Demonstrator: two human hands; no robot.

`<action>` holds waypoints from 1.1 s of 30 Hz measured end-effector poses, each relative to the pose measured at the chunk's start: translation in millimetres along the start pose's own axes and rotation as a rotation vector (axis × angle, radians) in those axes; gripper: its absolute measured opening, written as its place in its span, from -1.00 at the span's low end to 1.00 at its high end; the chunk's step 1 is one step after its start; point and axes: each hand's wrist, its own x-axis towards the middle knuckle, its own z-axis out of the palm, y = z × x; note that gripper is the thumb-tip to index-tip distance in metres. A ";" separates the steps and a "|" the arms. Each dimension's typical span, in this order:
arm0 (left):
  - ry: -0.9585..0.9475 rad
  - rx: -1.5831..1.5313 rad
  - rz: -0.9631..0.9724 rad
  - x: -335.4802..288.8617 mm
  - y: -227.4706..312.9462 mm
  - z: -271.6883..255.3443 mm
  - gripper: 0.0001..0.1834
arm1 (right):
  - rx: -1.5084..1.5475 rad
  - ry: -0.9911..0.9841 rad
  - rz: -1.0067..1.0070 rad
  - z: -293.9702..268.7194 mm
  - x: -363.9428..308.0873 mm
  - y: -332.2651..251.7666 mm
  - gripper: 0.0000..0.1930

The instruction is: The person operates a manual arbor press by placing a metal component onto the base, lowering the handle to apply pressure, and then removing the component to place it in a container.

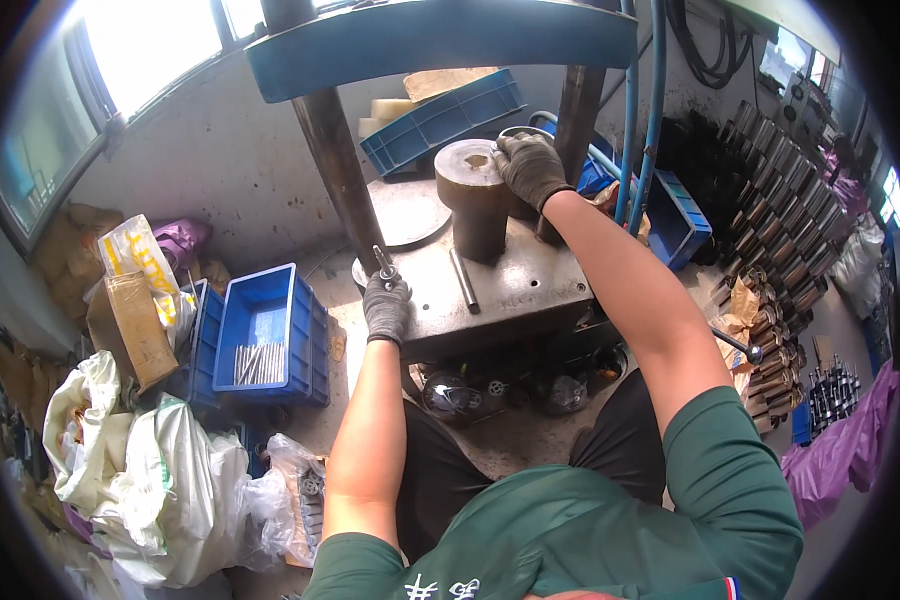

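Observation:
My left hand, in a grey knitted glove, is closed around a small shiny metal part with a ringed end and a thin pin pointing up. It is at the left front corner of a metal press table. My right hand, gloved alike, reaches past the flat top of a thick steel cylinder that stands on the table. Its fingers curl down by a round rim behind; what they grip, if anything, is hidden. A loose steel rod lies in front of the cylinder.
Press columns and a blue crossbeam frame the table. On the left are a blue crate with metal rods and white sacks. Stacked metal tubes line the right. A handle juts out beside my right arm.

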 end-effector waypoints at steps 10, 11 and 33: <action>-0.095 0.173 0.074 -7.1 -6.9 -11.7 -0.51 | 0.623 0.124 0.072 -67.6 -129.6 10.7 -0.73; -0.081 0.179 0.082 -3.3 -14.1 -19.6 -0.50 | 0.709 0.045 0.099 -91.2 -149.7 5.9 -0.73; -0.341 -0.303 0.521 66.1 205.5 159.3 -0.47 | -0.079 -0.874 -0.028 -290.8 -294.9 147.7 -0.50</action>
